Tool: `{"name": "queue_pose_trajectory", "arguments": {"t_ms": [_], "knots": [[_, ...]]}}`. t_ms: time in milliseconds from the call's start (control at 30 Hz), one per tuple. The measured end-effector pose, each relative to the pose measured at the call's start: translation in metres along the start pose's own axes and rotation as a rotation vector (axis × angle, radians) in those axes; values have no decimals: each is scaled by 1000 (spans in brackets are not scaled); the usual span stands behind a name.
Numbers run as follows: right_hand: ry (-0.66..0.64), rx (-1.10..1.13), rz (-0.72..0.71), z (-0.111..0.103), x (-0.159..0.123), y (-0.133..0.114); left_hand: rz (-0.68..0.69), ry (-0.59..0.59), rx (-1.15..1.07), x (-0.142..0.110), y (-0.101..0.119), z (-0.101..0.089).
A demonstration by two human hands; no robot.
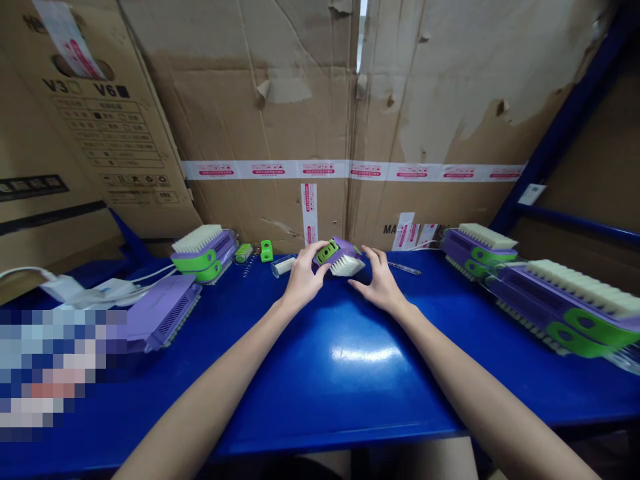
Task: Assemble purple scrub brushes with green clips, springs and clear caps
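Apparently to keep its green end (328, 253) exposed, the left hand (305, 275) pinches the purple brush (346, 250) at a tilt over the blue table (345, 393), the right hand (381, 283) open-fingered just beside it

Our one head-worn view, above the bench (310, 400)
From the bench's near side we face forward and down, cardboard wall (270, 120) rising beyond it.

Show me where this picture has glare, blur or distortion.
Head view, lower centre: white glare on the blue table; above it, the purple brush in the left hand looks clearer. Head view, right: outermost brushes seem stretched and softened. Head view, lower left: pixelated patch.
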State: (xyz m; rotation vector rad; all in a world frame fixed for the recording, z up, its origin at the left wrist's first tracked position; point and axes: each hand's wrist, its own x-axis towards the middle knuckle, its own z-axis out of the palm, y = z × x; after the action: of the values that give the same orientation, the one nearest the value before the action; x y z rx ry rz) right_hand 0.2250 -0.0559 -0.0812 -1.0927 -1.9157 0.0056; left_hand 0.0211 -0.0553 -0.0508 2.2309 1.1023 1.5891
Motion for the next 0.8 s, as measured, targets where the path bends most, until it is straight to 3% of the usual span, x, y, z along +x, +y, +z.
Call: {"name": "queue_pose_trajectory", "arguments": {"t_ms": [133, 267, 467, 800], "knots": [[13, 31, -52, -3, 0, -9, 344, -94, 253, -4, -3, -4], [28, 45, -100, -3, 0, -19, 512, -228, 348, -9, -7, -1], [-13, 21, -98, 3, 0, -14, 512, -335, 386, -16, -5, 8], [-15, -9, -94, 6, 0, -10, 483, -337, 452, -20, -10, 11]]}}
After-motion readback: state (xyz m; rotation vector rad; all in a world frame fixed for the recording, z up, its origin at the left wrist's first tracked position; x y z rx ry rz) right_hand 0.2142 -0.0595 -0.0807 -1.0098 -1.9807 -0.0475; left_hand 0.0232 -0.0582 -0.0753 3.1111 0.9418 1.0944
